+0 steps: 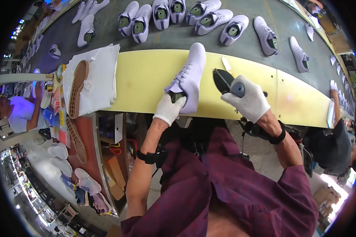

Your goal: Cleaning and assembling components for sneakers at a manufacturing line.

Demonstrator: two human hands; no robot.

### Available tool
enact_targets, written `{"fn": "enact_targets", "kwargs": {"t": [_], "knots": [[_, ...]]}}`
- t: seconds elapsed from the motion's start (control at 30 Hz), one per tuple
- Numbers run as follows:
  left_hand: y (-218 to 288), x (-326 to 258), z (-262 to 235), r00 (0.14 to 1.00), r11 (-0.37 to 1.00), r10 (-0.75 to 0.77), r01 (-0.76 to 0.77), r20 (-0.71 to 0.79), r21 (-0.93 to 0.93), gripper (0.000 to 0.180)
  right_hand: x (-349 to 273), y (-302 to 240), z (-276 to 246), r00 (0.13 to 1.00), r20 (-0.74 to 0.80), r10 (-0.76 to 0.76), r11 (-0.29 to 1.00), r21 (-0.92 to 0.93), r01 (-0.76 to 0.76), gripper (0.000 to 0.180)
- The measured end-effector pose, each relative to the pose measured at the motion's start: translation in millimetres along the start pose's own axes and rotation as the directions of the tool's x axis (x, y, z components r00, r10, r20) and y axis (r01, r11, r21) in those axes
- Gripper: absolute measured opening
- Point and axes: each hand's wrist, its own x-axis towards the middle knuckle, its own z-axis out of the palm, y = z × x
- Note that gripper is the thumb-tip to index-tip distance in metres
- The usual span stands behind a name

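Observation:
My left hand (170, 110), in a white glove, grips a pale lavender lace-up sneaker (193, 75) by its heel opening. The sneaker lies over the yellow bench top, toe pointing away from me, with a dark green piece inside its collar. To the right, my gloved right hand (247, 98) is closed around a black, pointed oval tool (223, 81) with a rounded grey-blue end and a pale jagged line along it. Its exact kind I cannot make out. Tool and sneaker are apart. A small white strip (226, 63) lies just beyond the tool.
Several similar sneakers (141, 24) stand on the dark conveyor (154, 44) beyond the yellow bench (140, 79). At left are white sheets (101, 75), a brown sole (78, 89) and a shelf with shoes (89, 181). Other people sit at left (21, 112) and right (330, 146).

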Motion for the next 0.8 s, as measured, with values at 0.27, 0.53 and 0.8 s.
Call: {"fn": "enact_targets", "kwargs": {"t": [0.27,0.53,0.8], "knots": [[-9,6,-10,0.996,0.979,0.067,-0.053,0.063,-0.198,0.058,48,-25,65,0.96,0.187,-0.21,0.969,-0.09,0.23,0.043],[-20,-17,-37,0.98,0.753,0.088,0.052,0.178,-0.656,0.051,47,-19,12,0.996,0.052,0.07,0.996,-0.052,-0.067,0.03],[79,99,-252,0.919,0.796,0.23,-0.368,-0.321,-0.481,0.056,102,189,-146,0.886,-0.4,0.235,0.902,-0.251,-0.352,0.04]]}}
